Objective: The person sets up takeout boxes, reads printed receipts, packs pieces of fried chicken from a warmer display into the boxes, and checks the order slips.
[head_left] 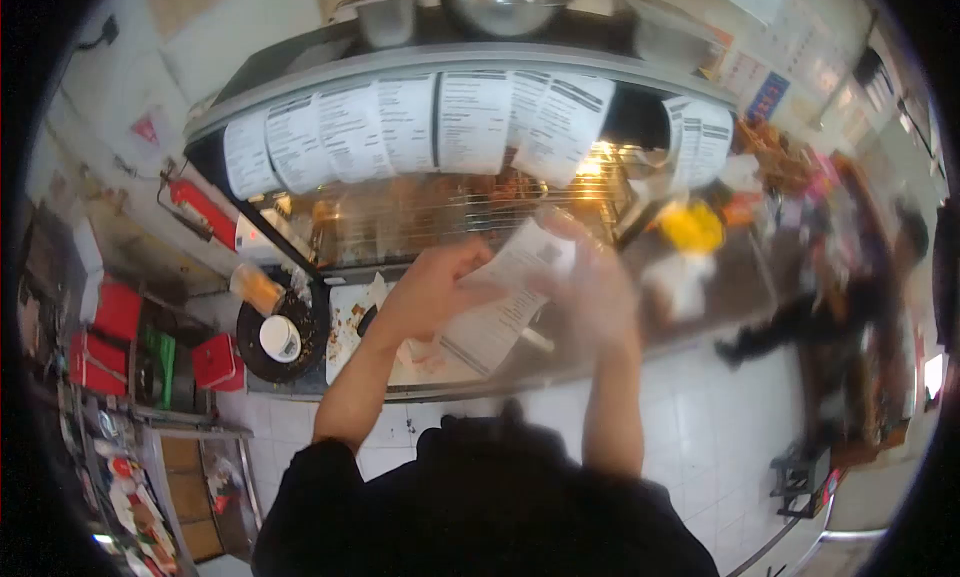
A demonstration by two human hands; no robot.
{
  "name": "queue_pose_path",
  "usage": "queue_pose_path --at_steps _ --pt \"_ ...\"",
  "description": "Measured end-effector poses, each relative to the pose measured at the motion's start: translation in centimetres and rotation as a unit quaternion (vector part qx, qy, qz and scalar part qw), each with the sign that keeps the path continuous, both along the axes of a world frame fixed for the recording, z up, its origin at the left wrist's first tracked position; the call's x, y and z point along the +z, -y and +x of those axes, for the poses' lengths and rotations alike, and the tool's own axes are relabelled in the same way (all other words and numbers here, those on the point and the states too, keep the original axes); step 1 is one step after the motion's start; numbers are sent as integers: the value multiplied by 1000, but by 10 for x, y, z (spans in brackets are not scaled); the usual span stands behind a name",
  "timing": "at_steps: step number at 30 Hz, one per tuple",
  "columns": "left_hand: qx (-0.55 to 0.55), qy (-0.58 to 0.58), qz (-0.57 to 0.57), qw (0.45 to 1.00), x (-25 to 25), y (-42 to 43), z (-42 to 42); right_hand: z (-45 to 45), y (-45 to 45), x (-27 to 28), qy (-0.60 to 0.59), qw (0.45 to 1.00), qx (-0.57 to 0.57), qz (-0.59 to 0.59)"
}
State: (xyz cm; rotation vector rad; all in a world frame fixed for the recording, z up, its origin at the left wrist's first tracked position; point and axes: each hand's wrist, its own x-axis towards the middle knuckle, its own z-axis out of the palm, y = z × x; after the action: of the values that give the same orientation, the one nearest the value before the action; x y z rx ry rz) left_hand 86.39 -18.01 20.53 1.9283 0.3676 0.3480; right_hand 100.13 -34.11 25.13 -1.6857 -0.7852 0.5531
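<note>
A white printed order slip (487,327) is held up over the counter in front of me, tilted so its top leans right. My left hand (440,289) is closed on its left edge, the thumb lying across the print. At the slip's upper right is my right hand (603,297), smeared by motion; whether its fingers grip the paper cannot be made out. Below my left hand lies a white cutting board (342,352) with brown crumbs on it. Behind the slip stands a glass-fronted case (400,217) with a lit interior.
Several printed slips (408,122) hang along the case's top edge, under metal bowls (503,4). To the left, a white tub (279,338) sits on a round dark board (247,355). A yellow item (690,226) lies on the right counter. A person (850,312) is at far right.
</note>
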Motion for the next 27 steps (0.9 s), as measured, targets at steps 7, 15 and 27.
queue_pose_path --at_steps 7,15,27 --pt "13 27 -94 995 -8 -70 -57 2 -12 -94 120 981 -150 34" --pt "63 327 -542 771 -104 15 -32 -22 -21 -154 256 915 -302 76" --pt "323 226 -274 877 -41 50 8 18 8 -158 -157 815 -449 330"
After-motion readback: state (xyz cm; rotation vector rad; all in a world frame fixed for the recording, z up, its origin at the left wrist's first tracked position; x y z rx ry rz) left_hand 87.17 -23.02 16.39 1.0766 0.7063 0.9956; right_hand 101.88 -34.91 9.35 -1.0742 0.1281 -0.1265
